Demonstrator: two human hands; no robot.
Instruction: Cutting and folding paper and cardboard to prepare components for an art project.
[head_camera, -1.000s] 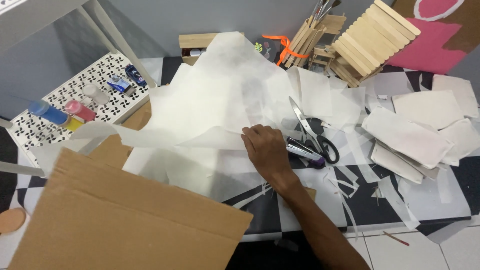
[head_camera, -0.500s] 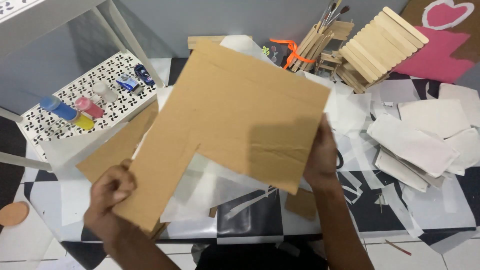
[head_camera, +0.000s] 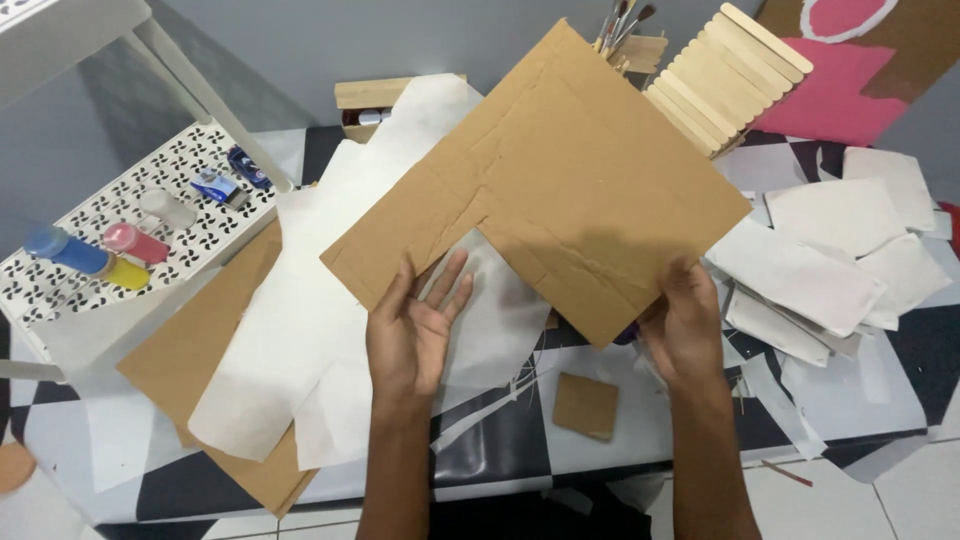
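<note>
A large L-shaped piece of brown cardboard (head_camera: 560, 170) hangs tilted above the table. My right hand (head_camera: 685, 330) grips its lower right edge. My left hand (head_camera: 415, 330) is palm up with fingers spread, its fingertips at the underside of the cardboard's lower left edge. White paper sheets (head_camera: 330, 300) lie beneath both hands on the black-and-white checkered table (head_camera: 500, 440).
A small cardboard square (head_camera: 586, 405) lies near the front edge. More cardboard (head_camera: 200, 350) sits left under the paper. A white perforated shelf (head_camera: 190, 180) holds paint bottles (head_camera: 130, 245). White paper pieces (head_camera: 830, 260) pile up at right; a wooden stick panel (head_camera: 725, 75), brushes and pink cardboard (head_camera: 840, 95) stand behind.
The cardboard has swung up and to the right. My left hand has let go of its lower left corner and now lies open under the edge. My right hand still holds it.
</note>
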